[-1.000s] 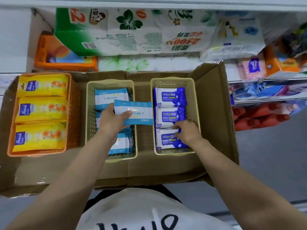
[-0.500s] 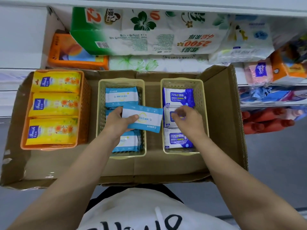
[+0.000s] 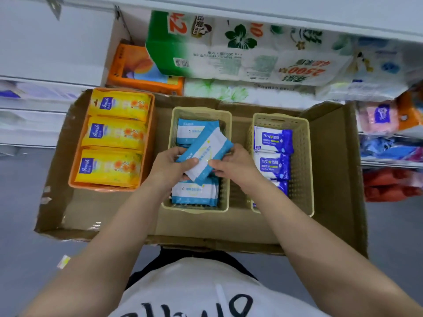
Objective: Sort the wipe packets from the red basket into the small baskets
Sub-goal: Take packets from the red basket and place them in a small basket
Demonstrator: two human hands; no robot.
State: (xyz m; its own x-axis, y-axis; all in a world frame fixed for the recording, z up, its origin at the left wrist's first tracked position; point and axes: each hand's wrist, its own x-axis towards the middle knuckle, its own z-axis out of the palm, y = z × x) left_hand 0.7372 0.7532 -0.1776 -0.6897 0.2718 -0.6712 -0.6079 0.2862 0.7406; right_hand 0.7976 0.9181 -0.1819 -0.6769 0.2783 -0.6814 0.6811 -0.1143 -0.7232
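— What is seen nearest?
— A white shirt [image 3: 206, 294] with black lettering, then two bare forearms reaching into a cardboard box [image 3: 338, 179].

— What is held?
— A light-blue wipe packet [image 3: 204, 154] is gripped at its near end by the left hand [image 3: 169, 167]; its right edge is pinched by the right hand [image 3: 233, 164]. It is tilted above the middle cream basket [image 3: 199, 209], over the light-blue packets stacked there.

— And beside it?
— Dark-blue alcohol wipe packets [image 3: 273, 139] are laid in the right cream basket [image 3: 302, 156]. Three yellow packets [image 3: 114, 131] are lined up in the orange basket [image 3: 150, 138] at the left.

— Beyond the box?
— Tissue packs [image 3: 240, 53] are stacked on a shelf.
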